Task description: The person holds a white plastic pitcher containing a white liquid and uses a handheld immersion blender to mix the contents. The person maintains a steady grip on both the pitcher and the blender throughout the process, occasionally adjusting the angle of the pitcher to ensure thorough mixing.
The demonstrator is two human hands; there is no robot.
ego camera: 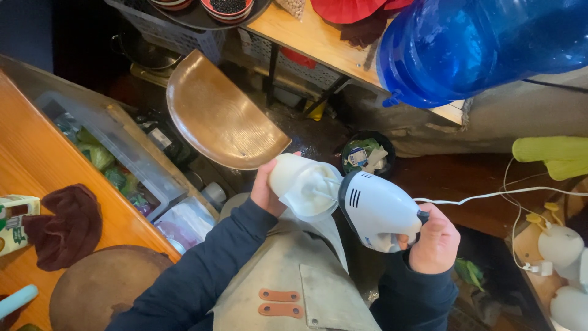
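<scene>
My left hand (264, 189) grips a clear plastic cup (293, 178) tilted on its side and filled with white cream. My right hand (433, 240) holds a white electric hand mixer (375, 209) by its handle. The mixer's metal beaters (323, 189) are pushed into the cream inside the cup. A white power cord (490, 195) runs from the mixer off to the right. Both hands are held above my lap, over a beige apron (294, 276) and dark blue sleeves.
An orange wooden counter (37, 153) lies at left with a brown cloth (64, 225), a carton (15, 222) and a round wooden board (104, 285). A wooden stool seat (217, 113), a clear bin of vegetables (113, 147), a large blue water jug (478, 43) and a small waste bin (366, 154) surround me.
</scene>
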